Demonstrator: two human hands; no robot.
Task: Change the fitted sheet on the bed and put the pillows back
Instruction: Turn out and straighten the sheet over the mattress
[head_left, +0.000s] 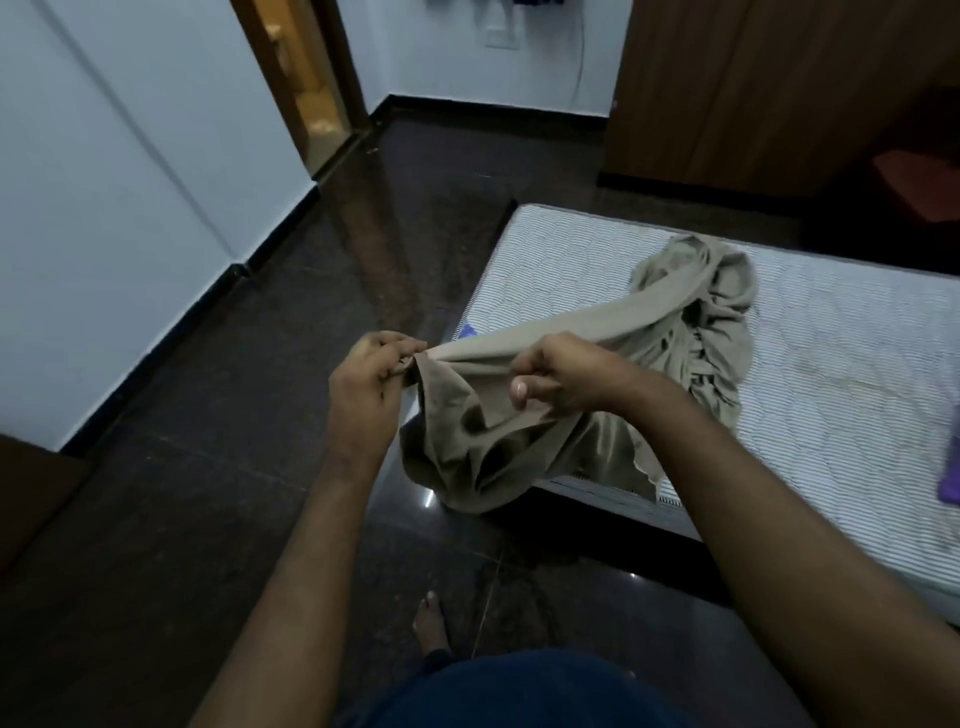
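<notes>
From my seat at the feed, both hands were up in the middle of the head view, working the same edge of a tan fitted sheet. The left hand sat at about nine o'clock of that gathered edge, its fingers curled in and pinching the hem. The right hand was just beside it at three o'clock, thumb and fingers closed round a fold of the same cloth, so a short span of fabric ran taut between the two.

From that span the sheet went two ways. One band rose toward one o'clock and ended in a crumpled heap lying on the bare mattress, near its left edge. The other part sagged below my hands toward six o'clock, draped over the mattress's near corner and hanging down toward the dark polished floor; I could not tell whether it touched the floor.

The mattress was white with thin stripes and quilted stitching, and it filled the right side of the view. A purple thing lay at its three o'clock edge, cut off by the frame, too little of it showing to name. A bare foot stood on the floor at six o'clock. A wooden wardrobe stood at one o'clock, and an open doorway at eleven.
</notes>
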